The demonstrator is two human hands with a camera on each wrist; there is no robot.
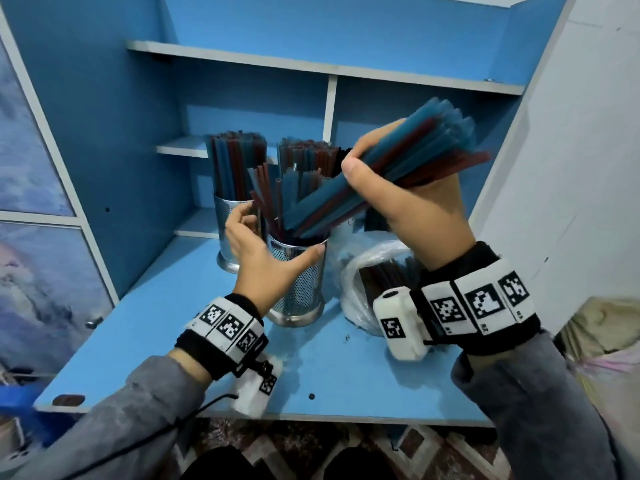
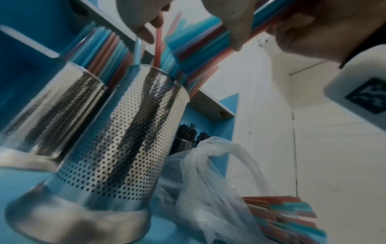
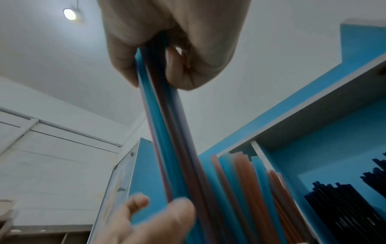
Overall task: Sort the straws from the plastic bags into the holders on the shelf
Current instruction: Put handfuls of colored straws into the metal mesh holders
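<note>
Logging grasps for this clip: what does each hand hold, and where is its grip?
Right hand grips the straw bundle around its middle. Left hand holds nothing, open beside the front holder's rim.

Perforated steel holder front-centre w/ red+blue straws, 2nd holder just left – both blurred. Right hand grips slanted straw bundle over the rim. Plastic bag w/ more straws near right.
</note>
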